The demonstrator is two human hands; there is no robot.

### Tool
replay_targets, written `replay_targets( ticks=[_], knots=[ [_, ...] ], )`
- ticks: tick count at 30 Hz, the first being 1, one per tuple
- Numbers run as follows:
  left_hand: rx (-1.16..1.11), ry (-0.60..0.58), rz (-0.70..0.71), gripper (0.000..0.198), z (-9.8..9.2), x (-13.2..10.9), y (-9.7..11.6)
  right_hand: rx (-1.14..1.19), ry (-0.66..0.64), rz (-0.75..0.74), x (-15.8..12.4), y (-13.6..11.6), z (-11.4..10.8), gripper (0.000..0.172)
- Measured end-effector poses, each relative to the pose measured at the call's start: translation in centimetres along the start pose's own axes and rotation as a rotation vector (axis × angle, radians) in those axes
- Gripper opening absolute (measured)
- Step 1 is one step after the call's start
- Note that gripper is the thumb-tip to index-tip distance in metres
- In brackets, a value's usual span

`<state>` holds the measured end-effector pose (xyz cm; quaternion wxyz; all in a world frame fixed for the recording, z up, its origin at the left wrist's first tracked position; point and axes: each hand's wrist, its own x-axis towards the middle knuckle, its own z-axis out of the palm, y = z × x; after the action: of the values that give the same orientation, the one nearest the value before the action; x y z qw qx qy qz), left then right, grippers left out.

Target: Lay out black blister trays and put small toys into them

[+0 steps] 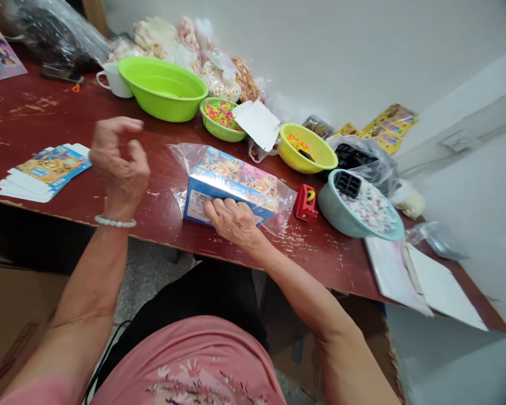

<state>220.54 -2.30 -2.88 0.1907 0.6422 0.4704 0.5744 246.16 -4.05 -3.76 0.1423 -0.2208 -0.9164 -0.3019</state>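
Observation:
Two small printed cartons, one with a blue top and one with a pink top, stand side by side as a wrapped block (236,183) inside a loose clear plastic bag (284,211). My right hand (233,220) presses on the near side of this block with its fingers curled against it. My left hand (120,160) is raised off the table, left of the block, fingers bent and apart with nothing in them. A fanned stack of flat printed cards (53,169) lies beyond it to the left. Just right of the bag sits a red tape dispenser (306,203).
Along the back stand a white mug (114,81), a green basin (162,90), a small green basket (223,119) of colourful pieces and a yellow bowl (307,149). A light blue basin (346,216) holds small packets. Filled plastic bags (221,76) line the wall.

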Motion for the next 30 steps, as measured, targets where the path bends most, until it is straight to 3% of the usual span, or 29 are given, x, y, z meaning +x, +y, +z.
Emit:
replay_targets(
  ticks=[4,7,11,14,17,19,21,23,26,30],
  knots=[
    [0.232,-0.081,0.157,0.048,4.5,0.0,3.4,0.055,-0.067,0.01,-0.2,0.0,-0.1,0.022],
    [0.411,-0.112,0.278,0.053,6.9,-0.3,3.9,0.056,-0.08,0.046,-0.1,-0.2,-0.2,0.026],
    [0.616,-0.124,0.364,0.064,6.8,-1.0,2.8,0.087,-0.149,0.152,-0.5,-2.0,-1.1,0.028],
    [0.669,-0.116,0.36,0.075,6.6,-1.2,2.6,0.174,-0.185,0.21,-2.6,-4.0,-3.3,0.026],
    [0.686,-0.111,0.359,0.082,6.8,-1.2,2.8,0.316,0.07,0.393,-5.9,-3.7,-7.0,0.018],
    [0.696,-0.114,0.366,0.084,7.0,-1.2,2.9,0.398,0.35,0.704,-7.6,-1.6,-9.4,0.038],
    [0.709,-0.119,0.373,0.085,7.0,-1.1,2.8,0.575,0.483,1.033,-8.5,1.3,-10.6,0.052],
    [0.724,-0.122,0.381,0.086,6.9,-1.1,2.7,0.865,0.364,1.208,-8.6,3.9,-10.4,0.055],
    [0.739,-0.128,0.386,0.086,6.9,-1.1,2.6,1.255,0.151,1.248,-8.8,5.3,-8.0,0.045],
    [0.744,-0.153,0.386,0.088,6.7,-1.2,2.5,1.546,0.147,1.281,-11.0,4.2,-3.6,0.04]
  ],
)
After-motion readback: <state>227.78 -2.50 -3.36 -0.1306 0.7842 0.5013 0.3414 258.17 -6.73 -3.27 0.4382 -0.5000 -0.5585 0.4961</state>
